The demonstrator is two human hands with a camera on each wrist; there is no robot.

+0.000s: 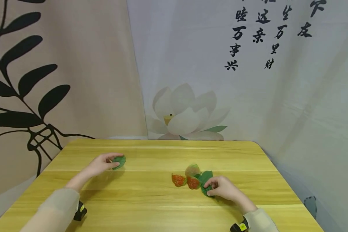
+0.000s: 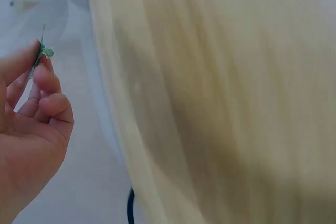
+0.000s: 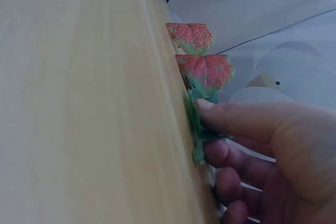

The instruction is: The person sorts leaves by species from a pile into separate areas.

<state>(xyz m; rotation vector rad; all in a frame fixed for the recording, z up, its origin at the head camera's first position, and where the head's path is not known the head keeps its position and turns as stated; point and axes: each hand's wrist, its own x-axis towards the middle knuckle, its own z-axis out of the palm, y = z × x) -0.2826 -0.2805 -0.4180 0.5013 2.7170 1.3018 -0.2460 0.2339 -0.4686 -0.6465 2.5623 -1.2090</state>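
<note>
My left hand (image 1: 100,166) pinches a green artificial leaf (image 1: 120,161) between thumb and fingers, raised above the left part of the table. Seen edge-on in the left wrist view, that leaf (image 2: 40,56) has a small green stub at its side. At the right, my right hand (image 1: 224,187) pinches another green leaf (image 1: 205,190) low over the tabletop. Touching or overlapping it is a further green leaf (image 1: 206,176). Two red leaves (image 1: 178,180) with greenish edges and a paler green-orange leaf (image 1: 192,169) lie just left of it. Overlaps hide parts of this cluster.
Both hands work over a yellow wood-grain table (image 1: 145,206) with rounded far corners. Behind it hangs a cloth backdrop (image 1: 179,64) printed with a lotus, dark leaves and writing. A black wrist strap device (image 1: 80,211) sits on the left sleeve, another (image 1: 239,226) on the right.
</note>
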